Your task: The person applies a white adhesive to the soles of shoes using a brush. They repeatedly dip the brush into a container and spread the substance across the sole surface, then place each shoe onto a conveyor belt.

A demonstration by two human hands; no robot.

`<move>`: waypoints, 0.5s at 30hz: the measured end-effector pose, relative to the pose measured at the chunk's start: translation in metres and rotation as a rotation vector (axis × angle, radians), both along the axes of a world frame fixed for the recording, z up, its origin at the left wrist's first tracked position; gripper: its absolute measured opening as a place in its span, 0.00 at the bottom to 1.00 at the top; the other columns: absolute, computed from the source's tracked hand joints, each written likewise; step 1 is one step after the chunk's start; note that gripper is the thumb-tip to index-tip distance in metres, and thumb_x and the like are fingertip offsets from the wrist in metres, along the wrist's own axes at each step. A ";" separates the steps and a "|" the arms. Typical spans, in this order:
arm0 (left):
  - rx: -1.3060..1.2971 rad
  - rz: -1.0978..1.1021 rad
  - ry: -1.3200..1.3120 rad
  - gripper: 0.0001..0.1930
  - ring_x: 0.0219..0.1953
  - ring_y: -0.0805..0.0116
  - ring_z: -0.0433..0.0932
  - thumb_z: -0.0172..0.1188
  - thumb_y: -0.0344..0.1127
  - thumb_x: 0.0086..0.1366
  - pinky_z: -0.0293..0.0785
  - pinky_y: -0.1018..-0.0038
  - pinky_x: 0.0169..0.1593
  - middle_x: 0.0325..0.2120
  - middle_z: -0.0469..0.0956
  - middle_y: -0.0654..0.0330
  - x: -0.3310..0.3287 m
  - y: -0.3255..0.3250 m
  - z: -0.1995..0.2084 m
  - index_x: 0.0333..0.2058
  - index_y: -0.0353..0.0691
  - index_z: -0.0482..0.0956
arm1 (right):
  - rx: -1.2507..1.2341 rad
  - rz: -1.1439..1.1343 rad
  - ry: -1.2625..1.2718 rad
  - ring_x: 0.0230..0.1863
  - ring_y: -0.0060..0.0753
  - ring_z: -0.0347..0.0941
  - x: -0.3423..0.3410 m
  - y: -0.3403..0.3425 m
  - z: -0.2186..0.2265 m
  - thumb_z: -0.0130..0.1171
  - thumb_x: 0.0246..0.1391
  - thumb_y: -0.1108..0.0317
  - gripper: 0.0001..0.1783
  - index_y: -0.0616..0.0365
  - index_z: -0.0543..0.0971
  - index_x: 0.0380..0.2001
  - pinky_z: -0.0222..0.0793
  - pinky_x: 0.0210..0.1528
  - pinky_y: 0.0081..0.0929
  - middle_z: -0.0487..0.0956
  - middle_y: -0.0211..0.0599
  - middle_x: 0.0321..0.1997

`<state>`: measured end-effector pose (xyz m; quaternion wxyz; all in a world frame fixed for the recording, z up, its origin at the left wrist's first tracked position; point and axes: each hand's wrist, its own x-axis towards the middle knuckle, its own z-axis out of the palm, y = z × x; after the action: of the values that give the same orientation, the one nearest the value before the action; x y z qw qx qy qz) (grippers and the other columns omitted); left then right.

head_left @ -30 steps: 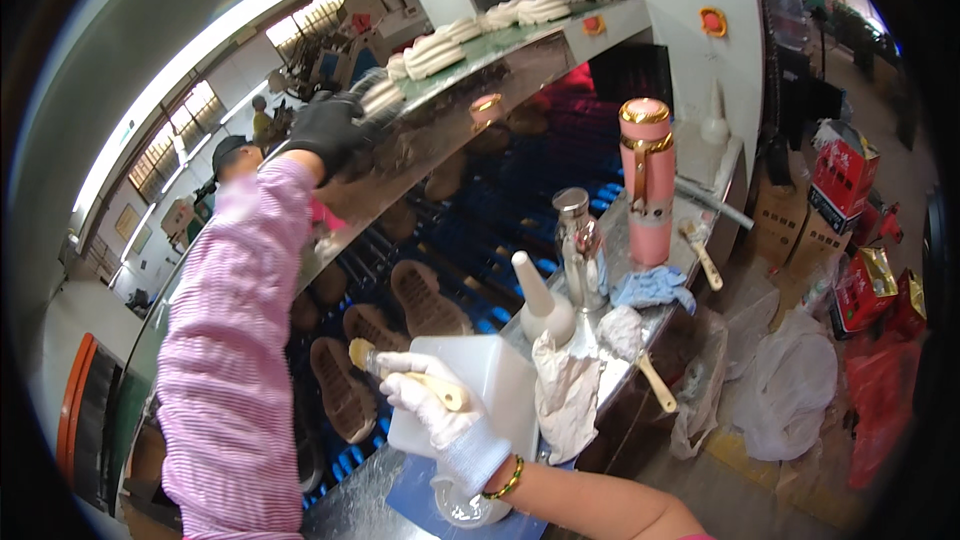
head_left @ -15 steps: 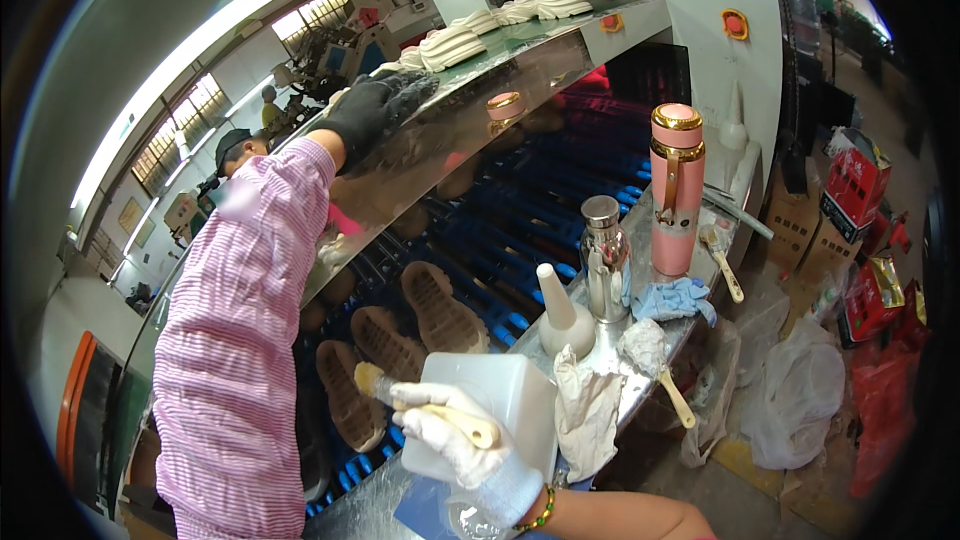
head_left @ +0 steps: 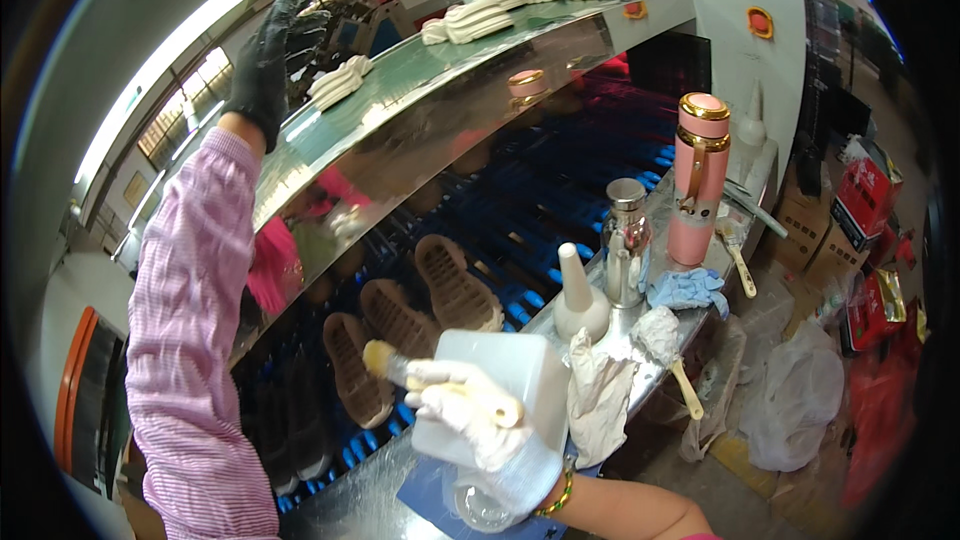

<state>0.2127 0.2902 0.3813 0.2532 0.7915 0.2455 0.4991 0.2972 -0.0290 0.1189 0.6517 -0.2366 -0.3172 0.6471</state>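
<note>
**Brush in hand, three soles on the lower line, white pieces on the belt above**

Right hand (head_left: pixel 470 405), white glove, is closing its fingers around a brush (head_left: pixel 392 366), bristles pointing left. In this view the bristles are overlapping the nearest of three brown soles (head_left: pixel 360 375) — contact or a gap, cannot tell.

Left hand (head_left: pixel 280 60), black glove, is standing high beside the upper belt (head_left: pixel 395 75); fingers are reaching upward, loosely apart, nothing showing between them. The nearest white ridged piece (head_left: pixel 340 82) is lying just to its right, apart from the glove.

Progress: the three soles are already lying side by side among the blue rollers (head_left: pixel 520 308), hollow faces up. Whether they are wet or dry is not showing. More white pieces (head_left: pixel 470 22) are resting farther along the upper belt, and neither hand is holding one. How many are finished or remaining, cannot tell.

Nearby: a white plastic box (head_left: pixel 545 370) is sitting behind the brush hand; a nozzle bottle (head_left: pixel 580 312) is standing past it.
</note>
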 end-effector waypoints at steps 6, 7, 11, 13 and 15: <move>0.407 0.022 0.193 0.18 0.53 0.57 0.78 0.49 0.29 0.71 0.72 0.65 0.57 0.53 0.77 0.50 -0.093 -0.152 -0.085 0.57 0.34 0.75 | 0.029 -0.140 0.116 0.49 0.22 0.76 0.005 0.004 -0.015 0.51 0.69 0.67 0.18 0.60 0.72 0.59 0.73 0.54 0.21 0.80 0.35 0.51; 0.393 0.043 0.210 0.16 0.51 0.57 0.79 0.51 0.27 0.70 0.73 0.65 0.56 0.51 0.78 0.50 -0.105 -0.181 -0.107 0.55 0.33 0.76 | -0.013 -0.095 0.215 0.49 0.23 0.77 0.002 0.001 -0.018 0.50 0.69 0.67 0.19 0.60 0.71 0.59 0.73 0.54 0.23 0.80 0.36 0.51; 0.000 0.132 0.295 0.16 0.46 0.57 0.81 0.56 0.35 0.70 0.75 0.66 0.51 0.46 0.82 0.51 -0.148 -0.212 -0.226 0.52 0.33 0.79 | 0.031 -0.259 0.198 0.51 0.32 0.75 -0.002 0.002 -0.013 0.50 0.69 0.54 0.31 0.63 0.64 0.66 0.72 0.58 0.33 0.76 0.44 0.52; -0.163 0.387 0.684 0.20 0.52 0.54 0.79 0.60 0.42 0.67 0.74 0.66 0.54 0.52 0.79 0.47 -0.163 -0.203 -0.279 0.53 0.35 0.78 | 0.066 -0.235 0.166 0.51 0.30 0.75 -0.006 0.005 -0.014 0.52 0.68 0.54 0.31 0.63 0.65 0.66 0.73 0.56 0.33 0.77 0.43 0.52; -0.499 0.490 1.067 0.26 0.52 0.49 0.78 0.62 0.49 0.63 0.73 0.64 0.56 0.52 0.79 0.46 -0.164 -0.189 -0.310 0.54 0.37 0.78 | 0.020 -0.294 0.095 0.50 0.30 0.75 -0.010 0.005 -0.007 0.54 0.67 0.54 0.30 0.63 0.68 0.64 0.73 0.55 0.31 0.77 0.42 0.51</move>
<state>0.0483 0.1016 0.0716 0.1513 0.7694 0.6205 0.0076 0.2873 -0.0244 0.1116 0.7560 -0.2433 -0.2543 0.5519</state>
